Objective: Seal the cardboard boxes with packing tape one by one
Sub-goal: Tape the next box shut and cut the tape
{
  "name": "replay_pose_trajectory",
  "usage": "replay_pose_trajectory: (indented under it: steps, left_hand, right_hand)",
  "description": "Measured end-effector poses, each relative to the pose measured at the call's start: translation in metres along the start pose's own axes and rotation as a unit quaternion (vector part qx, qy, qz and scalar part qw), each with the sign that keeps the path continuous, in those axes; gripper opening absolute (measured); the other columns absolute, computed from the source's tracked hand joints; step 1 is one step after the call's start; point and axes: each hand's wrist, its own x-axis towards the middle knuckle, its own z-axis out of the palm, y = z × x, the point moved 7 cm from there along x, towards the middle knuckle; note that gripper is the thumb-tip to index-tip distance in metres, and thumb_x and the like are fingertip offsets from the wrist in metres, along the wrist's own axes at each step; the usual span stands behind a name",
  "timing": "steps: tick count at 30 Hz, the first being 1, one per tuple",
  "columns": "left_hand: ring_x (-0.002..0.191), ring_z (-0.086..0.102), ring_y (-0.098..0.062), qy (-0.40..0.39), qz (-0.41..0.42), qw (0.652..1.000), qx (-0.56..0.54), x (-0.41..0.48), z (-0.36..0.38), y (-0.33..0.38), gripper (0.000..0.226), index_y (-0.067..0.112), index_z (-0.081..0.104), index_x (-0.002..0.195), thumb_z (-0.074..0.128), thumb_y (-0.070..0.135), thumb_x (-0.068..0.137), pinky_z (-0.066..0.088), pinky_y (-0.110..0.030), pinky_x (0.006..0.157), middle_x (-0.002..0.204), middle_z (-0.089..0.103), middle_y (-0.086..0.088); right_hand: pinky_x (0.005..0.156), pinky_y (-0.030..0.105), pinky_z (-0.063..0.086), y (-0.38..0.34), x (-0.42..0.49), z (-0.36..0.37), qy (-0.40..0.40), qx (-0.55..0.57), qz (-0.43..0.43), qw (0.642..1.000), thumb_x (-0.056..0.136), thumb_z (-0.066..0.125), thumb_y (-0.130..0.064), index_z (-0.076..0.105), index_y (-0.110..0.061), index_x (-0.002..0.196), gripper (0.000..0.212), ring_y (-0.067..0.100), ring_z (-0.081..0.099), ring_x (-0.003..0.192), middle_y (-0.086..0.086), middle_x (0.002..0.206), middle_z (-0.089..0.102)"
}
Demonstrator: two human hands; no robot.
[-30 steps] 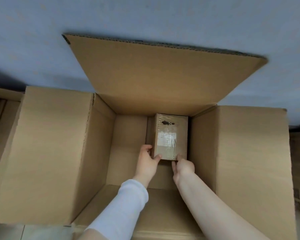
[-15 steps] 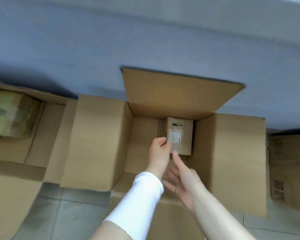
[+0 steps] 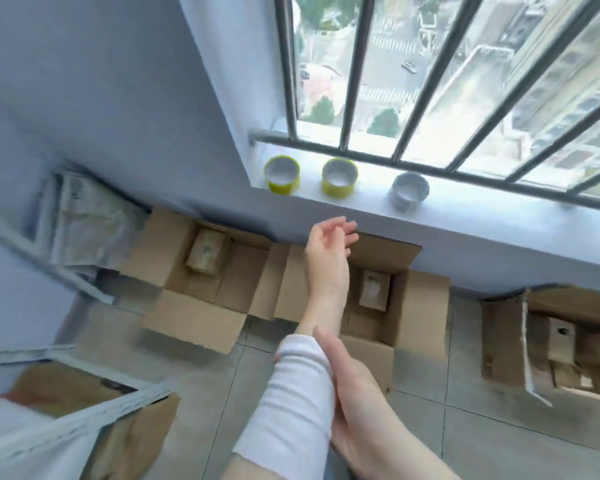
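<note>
Packing tape rolls [image 3: 339, 177] wait on the far windowsill [image 3: 465, 216], so I judge the left hand [image 3: 329, 244], fingers loosely apart, reaches up for one; the right hand [image 3: 347, 372] lies along the sleeve [image 3: 291, 393], grip unclear.

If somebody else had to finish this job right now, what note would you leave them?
Left hand: open, raised just below the windowsill, holding nothing.
Right hand: lies against the white sleeve of the left arm; I cannot tell if its fingers grip it.
Tape: left yellow roll, right yellow roll and grey roll stand on the windowsill.
Boxes: left box, middle box and right box sit on the floor, flaps open, items inside.
Done: nothing looks sealed.
Left: take a roll, close and tape each box.
</note>
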Motion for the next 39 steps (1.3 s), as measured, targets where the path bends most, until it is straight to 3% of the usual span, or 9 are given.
replay_pose_trajectory:
  steps: [8,14,18,21,24,28,32,35,39]
  left_hand:
    - [0.077,0.065,-0.010,0.072,0.271,0.939,0.202,-0.106,-0.069,0.127,0.018,0.017,0.057,0.092,0.043,0.007,0.094,0.051,-0.026,0.076,0.083,0.067,0.008]
    - [0.079,0.064,-0.018,0.249,0.295,0.845,0.371,-0.191,-0.150,0.136,0.020,0.014,0.061,0.090,0.043,0.007,0.089,0.046,-0.029,0.066,0.084,0.069,0.008]
    - [0.057,0.061,-0.001,0.328,0.214,0.919,0.035,-0.245,-0.249,0.136,0.027,0.019,0.056,0.082,0.038,0.001,0.093,0.045,-0.019,0.058,0.075,0.066,0.009]
    - [0.062,0.064,-0.001,0.385,0.185,0.858,-0.285,-0.300,-0.327,0.129,0.025,0.023,0.056,0.082,0.040,0.009,0.096,0.044,-0.018,0.059,0.077,0.067,0.010]
    - [0.071,0.061,-0.005,0.440,0.191,0.788,-0.387,-0.367,-0.394,0.119,0.025,0.022,0.055,0.080,0.039,0.011,0.096,0.042,-0.021,0.066,0.080,0.064,0.008]
    - [0.064,0.058,-0.004,0.552,0.199,0.742,-0.323,-0.461,-0.468,0.102,0.031,0.022,0.051,0.079,0.034,0.001,0.093,0.039,-0.019,0.060,0.076,0.061,0.007]
    - [0.051,0.057,-0.003,0.632,0.236,0.711,-0.200,-0.572,-0.549,0.089,0.032,0.021,0.051,0.077,0.035,-0.004,0.091,0.038,-0.015,0.049,0.072,0.062,0.004]
    - [0.057,0.056,-0.008,0.689,0.233,0.671,-0.143,-0.640,-0.601,0.069,0.031,0.019,0.051,0.076,0.036,-0.005,0.090,0.043,-0.017,0.056,0.072,0.061,0.001]
    - [0.056,0.056,-0.006,0.709,0.185,0.676,-0.083,-0.677,-0.645,0.046,0.021,0.014,0.054,0.084,0.040,-0.001,0.089,0.046,-0.028,0.068,0.075,0.063,0.002]
  right_hand:
    - [0.066,0.035,0.057,0.059,-0.097,0.048,-0.086,-0.131,0.021,0.987,0.044,0.073,-0.050,0.066,-0.006,0.102,0.074,0.026,0.071,0.077,0.016,0.088,0.073]
    - [0.057,0.030,0.057,0.133,-0.147,0.049,-0.151,-0.176,0.088,0.969,0.051,0.072,-0.046,0.065,-0.005,0.104,0.067,0.025,0.072,0.072,0.016,0.087,0.074]
    - [0.066,0.029,0.058,0.186,-0.179,0.077,-0.233,-0.269,0.119,0.927,0.064,0.070,-0.043,0.070,-0.008,0.092,0.045,0.019,0.072,0.077,0.011,0.086,0.075]
    - [0.093,0.036,0.051,0.230,-0.207,0.102,-0.319,-0.326,0.123,0.881,0.055,0.068,-0.050,0.065,-0.010,0.111,0.070,0.019,0.068,0.099,0.009,0.106,0.072]
    - [0.096,0.037,0.050,0.291,-0.245,0.106,-0.387,-0.358,0.175,0.832,0.063,0.072,-0.049,0.058,-0.009,0.122,0.073,0.022,0.064,0.107,0.010,0.115,0.068]
    - [0.069,0.016,0.052,0.378,-0.285,0.092,-0.429,-0.488,0.161,0.743,0.064,0.072,-0.040,0.063,-0.013,0.113,0.057,0.009,0.069,0.093,-0.001,0.097,0.074]
    - [0.077,0.019,0.053,0.470,-0.326,0.093,-0.456,-0.597,0.121,0.649,0.054,0.075,-0.054,0.054,-0.021,0.116,0.073,0.003,0.067,0.089,-0.007,0.103,0.071]
    - [0.072,0.012,0.046,0.496,-0.348,0.116,-0.487,-0.600,-0.196,0.604,0.055,0.077,-0.058,0.038,-0.033,0.113,0.074,0.001,0.057,0.086,-0.009,0.105,0.052]
    - [0.076,0.008,0.035,0.549,-0.394,0.144,-0.613,-0.559,-0.398,0.392,0.076,0.065,-0.045,0.063,-0.025,0.092,0.025,0.002,0.046,0.083,-0.013,0.090,0.051]
